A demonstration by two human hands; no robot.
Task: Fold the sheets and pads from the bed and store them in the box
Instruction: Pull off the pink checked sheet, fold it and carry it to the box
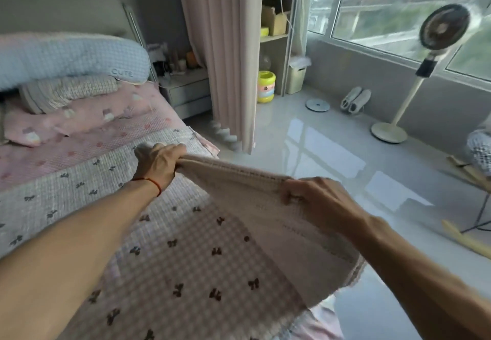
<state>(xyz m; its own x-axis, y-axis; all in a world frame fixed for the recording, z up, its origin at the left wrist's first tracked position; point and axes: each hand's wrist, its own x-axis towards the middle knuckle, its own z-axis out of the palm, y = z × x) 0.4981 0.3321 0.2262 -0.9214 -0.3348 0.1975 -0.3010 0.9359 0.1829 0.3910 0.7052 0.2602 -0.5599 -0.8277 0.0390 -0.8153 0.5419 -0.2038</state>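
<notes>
Nearest the camera, both forearms reach out over the bed's corner. The right hand [316, 199] pinches the lifted edge of a quilted pad [186, 254] printed with small dark bows, its fingers curled over the hem. The left hand [159, 161], with a red string [154, 183] round its wrist, grips the same edge further along, bunching the cloth in its fist. Between the two hands the edge hangs turned back, showing a plain pale underside, while the rest of the pad lies spread across the bed [87, 153] and droops over its near corner toward the floor.

Beyond the pad a pink checked sheet [79, 148] covers the mattress. On it lie a pink pillow [79, 119], a striped pillow [69, 90] and, on top, a rolled pale blue quilt [71, 58] against the headboard.

Past the bed stand a nightstand [186, 90], a beige curtain [225, 47] and a shelf unit [276, 39]. On the glossy floor to the right, a pair of white shoes [356, 99] and a standing fan [430, 55] sit below the window [385, 13].
</notes>
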